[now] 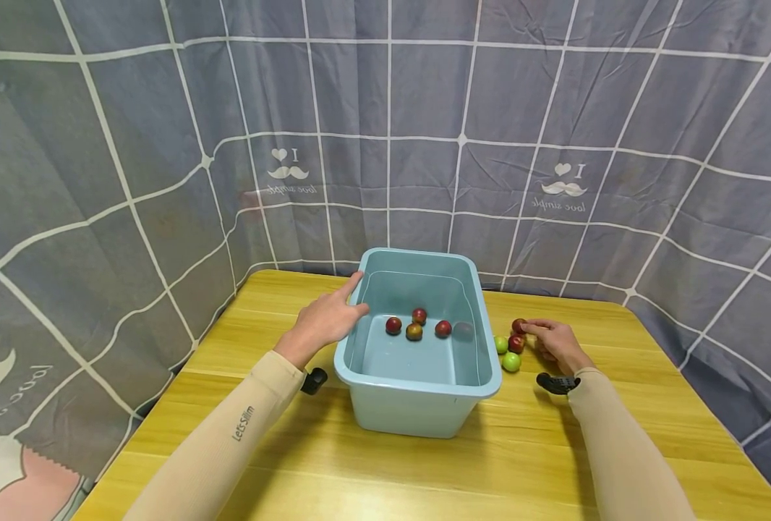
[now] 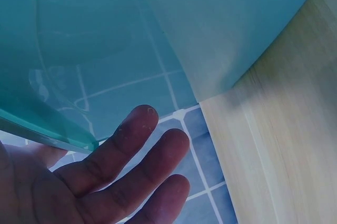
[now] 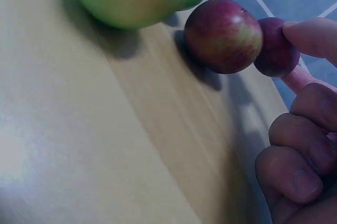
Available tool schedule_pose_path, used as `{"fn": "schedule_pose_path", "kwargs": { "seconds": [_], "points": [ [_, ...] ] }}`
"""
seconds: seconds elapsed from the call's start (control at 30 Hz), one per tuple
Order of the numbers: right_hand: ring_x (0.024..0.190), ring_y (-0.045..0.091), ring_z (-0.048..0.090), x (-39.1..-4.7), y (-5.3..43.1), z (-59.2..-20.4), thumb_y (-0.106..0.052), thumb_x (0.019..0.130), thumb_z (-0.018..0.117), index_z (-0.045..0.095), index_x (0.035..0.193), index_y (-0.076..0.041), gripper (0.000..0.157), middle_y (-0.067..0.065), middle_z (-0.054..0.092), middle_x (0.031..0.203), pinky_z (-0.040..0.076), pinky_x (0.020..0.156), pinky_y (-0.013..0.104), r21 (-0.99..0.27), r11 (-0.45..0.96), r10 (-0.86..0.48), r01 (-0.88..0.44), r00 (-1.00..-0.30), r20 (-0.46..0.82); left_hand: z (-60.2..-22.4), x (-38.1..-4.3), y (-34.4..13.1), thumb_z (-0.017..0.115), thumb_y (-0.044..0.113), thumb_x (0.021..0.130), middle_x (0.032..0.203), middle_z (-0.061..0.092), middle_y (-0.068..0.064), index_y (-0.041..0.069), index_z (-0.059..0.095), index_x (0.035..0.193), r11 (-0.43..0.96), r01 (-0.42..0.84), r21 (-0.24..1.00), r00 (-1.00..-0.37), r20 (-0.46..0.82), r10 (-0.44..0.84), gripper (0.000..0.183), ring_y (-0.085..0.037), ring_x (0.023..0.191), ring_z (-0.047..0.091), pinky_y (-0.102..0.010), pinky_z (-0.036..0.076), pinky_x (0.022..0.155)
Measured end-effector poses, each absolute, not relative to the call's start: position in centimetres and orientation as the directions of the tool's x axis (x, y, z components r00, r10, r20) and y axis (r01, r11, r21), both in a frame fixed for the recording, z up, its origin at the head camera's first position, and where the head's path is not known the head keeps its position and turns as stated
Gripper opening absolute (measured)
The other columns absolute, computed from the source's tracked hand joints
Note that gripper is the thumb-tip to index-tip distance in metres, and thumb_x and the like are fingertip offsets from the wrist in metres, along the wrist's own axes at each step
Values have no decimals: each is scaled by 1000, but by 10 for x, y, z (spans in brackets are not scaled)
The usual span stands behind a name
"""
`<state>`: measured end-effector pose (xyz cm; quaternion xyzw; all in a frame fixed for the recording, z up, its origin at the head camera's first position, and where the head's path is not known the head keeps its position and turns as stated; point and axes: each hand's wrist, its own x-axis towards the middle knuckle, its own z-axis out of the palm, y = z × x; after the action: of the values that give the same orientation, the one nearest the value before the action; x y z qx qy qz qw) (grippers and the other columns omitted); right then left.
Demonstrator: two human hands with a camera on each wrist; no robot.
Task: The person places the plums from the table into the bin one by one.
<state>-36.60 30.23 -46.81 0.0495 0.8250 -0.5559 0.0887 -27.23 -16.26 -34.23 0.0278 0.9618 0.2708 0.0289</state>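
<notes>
A light blue plastic tub (image 1: 401,412) stands on the table with several small red fruits (image 1: 414,332) on its floor. At its left rim is my left hand (image 1: 325,318), fingers extended and thumb over the edge; in the left wrist view the fingers (image 2: 142,169) are spread beside the tub wall (image 2: 105,34). Right of the tub, my right hand (image 1: 557,344) pinches a dark red plum-like fruit (image 3: 274,50) between thumb and forefinger, the other fingers curled. Touching or close to it lies another red fruit (image 3: 224,36), with green fruits (image 1: 511,362) nearby.
The wooden table (image 1: 392,477) extends around the tub. Behind and at both sides hangs a grey curtain (image 1: 418,174) with white grid lines. Black wrist straps (image 1: 557,383) show at the sleeves.
</notes>
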Motion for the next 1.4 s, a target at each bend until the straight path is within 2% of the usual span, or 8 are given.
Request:
{"fn": "schedule_pose_path", "kwargs": {
  "seconds": [0.17, 0.4, 0.67, 0.9, 0.97, 1.07, 1.3, 1.4],
  "points": [
    [43, 8, 32, -366, 303, -460, -46, 95, 66, 48, 144, 0, 69, -10, 35, 50, 29, 44, 26, -911, 377, -16, 168, -982, -188, -342, -273, -163, 43, 50, 96, 130, 65, -11, 39, 12, 162, 849, 38, 528, -997, -39, 69, 74, -27, 83, 62, -38, 43, 58],
    [45, 8, 29, -368, 302, -443, -49, 94, 66, 53, 141, -1, 68, -10, 33, 52, 28, 46, 26, -882, 462, -30, 91, -993, -118, -342, -272, -163, 43, 51, 96, 101, 67, -8, 39, 11, 162, 849, 32, 528, -997, -48, 67, 74, -26, 80, 62, -38, 43, 57],
    [47, 7, 26, -368, 297, -426, -43, 97, 65, 52, 138, 1, 61, -10, 30, 54, 26, 47, 26, -912, 408, -79, 53, -992, -94, -344, -272, -164, 44, 51, 96, 130, 65, -12, 39, 11, 162, 848, 33, 529, -997, -45, 67, 74, -27, 85, 63, -39, 44, 58],
    [45, 9, 24, -364, 291, -408, -39, 97, 66, 57, 133, -2, 52, -10, 29, 52, 23, 47, 32, -912, 410, -112, -22, -993, -26, -342, -272, -163, 43, 51, 96, 106, 68, -9, 39, 12, 162, 844, 33, 535, -997, -38, 64, 74, -26, 79, 62, -39, 43, 57],
    [45, 9, 25, -363, 288, -403, -39, 96, 67, 59, 131, -3, 51, -10, 30, 52, 22, 47, 34, -910, 413, -118, -43, -993, -6, -342, -271, -163, 43, 50, 96, 104, 68, -9, 38, 12, 162, 843, 35, 537, -997, -36, 64, 74, -26, 79, 62, -39, 43, 57],
    [45, 9, 26, -361, 285, -395, -39, 96, 68, 60, 129, -3, 49, -10, 31, 53, 22, 49, 37, -908, 413, -130, -69, -991, 16, -341, -271, -163, 43, 50, 96, 107, 68, -10, 38, 12, 162, 843, 39, 537, -997, -35, 68, 74, -27, 80, 62, -39, 43, 57],
    [44, 9, 25, -359, 278, -379, -35, 97, 67, 62, 126, -2, 44, -10, 32, 52, 25, 44, 30, -898, 418, -182, -136, -981, 63, -343, -272, -162, 44, 52, 97, 131, 65, -11, 40, 12, 162, 848, 34, 529, -998, -34, 60, 73, -28, 91, 64, -39, 45, 58],
    [44, 9, 25, -358, 275, -372, -34, 97, 68, 62, 126, -2, 44, -10, 32, 52, 26, 44, 30, -889, 429, -195, -160, -977, 82, -343, -272, -162, 44, 52, 97, 129, 66, -10, 40, 12, 162, 848, 32, 529, -998, -37, 60, 73, -28, 92, 64, -39, 45, 58]
  ]
}}
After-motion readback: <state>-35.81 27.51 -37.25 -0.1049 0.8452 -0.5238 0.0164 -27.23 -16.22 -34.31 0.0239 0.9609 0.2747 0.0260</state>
